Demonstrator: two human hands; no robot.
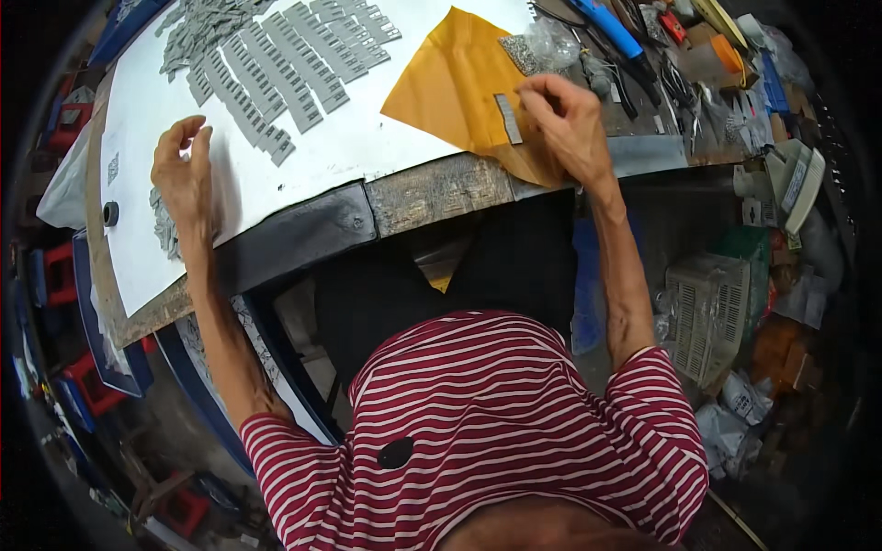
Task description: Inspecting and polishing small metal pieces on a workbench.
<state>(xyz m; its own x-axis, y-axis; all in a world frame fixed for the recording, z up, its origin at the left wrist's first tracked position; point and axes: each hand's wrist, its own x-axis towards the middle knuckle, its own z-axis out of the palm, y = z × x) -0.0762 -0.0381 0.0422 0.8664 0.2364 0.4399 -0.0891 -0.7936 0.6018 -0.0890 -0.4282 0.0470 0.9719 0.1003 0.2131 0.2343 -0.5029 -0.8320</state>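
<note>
My left hand (186,174) hovers above the left side of the white work surface (317,174). Its fingers are curved, with a gap between thumb and fingertips and nothing visible in it. My right hand (571,124) is over the right edge of an orange-brown sheet (441,78), thumb and forefinger pinched together; what they hold, if anything, is too small to make out. Just left of those fingers a small grey strip-like piece (508,119) lies on the sheet. Similar flat grey slotted pieces (294,78) lie in slanting rows between my hands, with a loose heap (207,32) behind them.
A bag of small metal parts (524,53) sits at the sheet's far right edge. Beyond it lie a blue-handled tool (611,28), pliers and clutter. A small black ring (111,214) and more grey pieces (165,225) are near my left forearm. The table's worn front edge (441,195) runs before me.
</note>
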